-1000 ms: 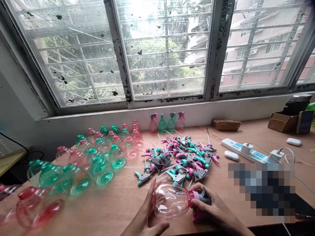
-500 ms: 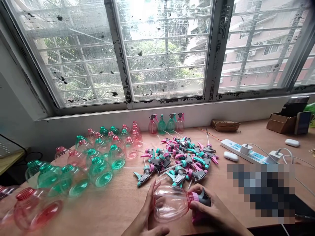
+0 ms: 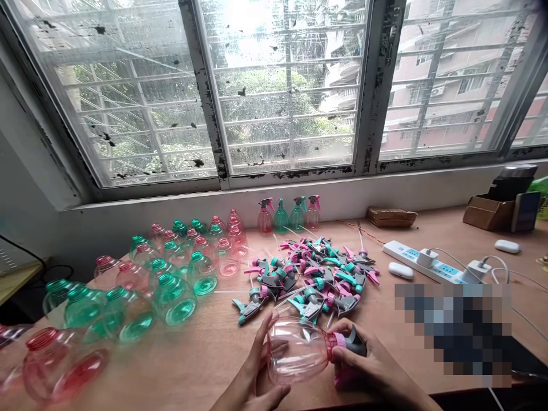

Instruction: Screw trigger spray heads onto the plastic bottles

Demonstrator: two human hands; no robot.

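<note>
The barred window (image 3: 291,91) fills the view beyond both my hands, and below it the wooden bench (image 3: 171,365) runs out under them and off to either side. Away to the left of my left hand stand the uncapped bottles (image 3: 174,299), pink and green, ranked back toward the wall. Just ahead of my hands lies the heap of loose spray heads (image 3: 314,274), grey bodies with pink or teal triggers, their thin tubes poking out. Past that, four fitted bottles (image 3: 265,220) stand upright by the wall. The power strip (image 3: 405,251) sits ahead and to the right of my right hand.

Between my hands I have the pink bottle (image 3: 297,357), tipped on its side, neck pointing right. My left hand (image 3: 256,365) is cupped around its base, fingers on the far side, thumb below. My right hand (image 3: 372,357) is closed on the grey spray head (image 3: 355,342) at the neck, pinching by the pink collar (image 3: 339,340).

I judge I'm at the tightening: the collar looks seated over the neck, though I can't tell how far the thread has run. That calls for a steady left grip and small turns of the collar, kept square.
</note>
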